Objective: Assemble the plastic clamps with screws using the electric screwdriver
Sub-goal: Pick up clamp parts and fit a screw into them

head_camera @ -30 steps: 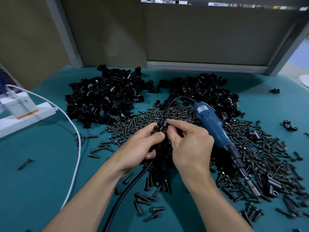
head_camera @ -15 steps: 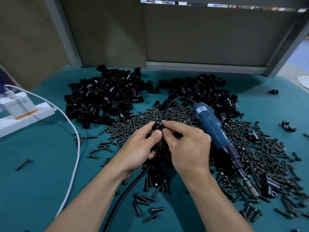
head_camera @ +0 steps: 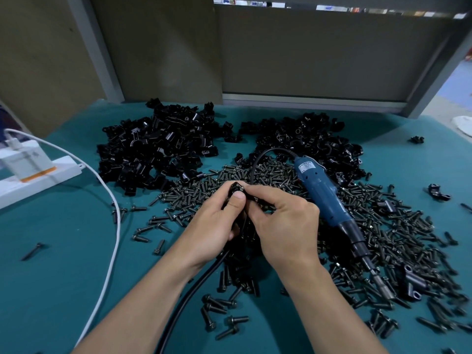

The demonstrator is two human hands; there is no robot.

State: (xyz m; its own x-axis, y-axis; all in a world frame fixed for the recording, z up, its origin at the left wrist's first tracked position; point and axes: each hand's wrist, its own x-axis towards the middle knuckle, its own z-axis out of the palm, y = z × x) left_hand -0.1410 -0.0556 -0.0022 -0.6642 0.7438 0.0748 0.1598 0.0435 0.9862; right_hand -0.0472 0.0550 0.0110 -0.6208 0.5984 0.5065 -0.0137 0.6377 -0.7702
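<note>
Head view, looking down on a teal-covered desk (head_camera: 58, 282). At centre, left hand (head_camera: 212, 226) and right hand (head_camera: 286, 223) brought together, fingers (head_camera: 238, 200) of both curled and pinching one small black plastic clamp (head_camera: 236, 187), held just above a wide scatter of dark metal flanged screws (head_camera: 388, 226). Whether a screw sits in the held clamp: cannot tell. Just beside the right hand, lying untouched on the screws, a blue-bodied electric screwdriver (head_camera: 321, 200), bit end toward the near right. Black power cord (head_camera: 194, 284) looping from its far end round behind the hands, then passing beneath the left hand toward the near edge. Farther back, two heaps of loose black plastic clamps: a larger left heap (head_camera: 158, 152) and a right heap (head_camera: 306, 139), both bordering the screws. At far left, a white power strip (head_camera: 43, 177) carrying a white plug-in adapter (head_camera: 23, 159), with a thin white cable (head_camera: 113, 233) curving across the desk.
</note>
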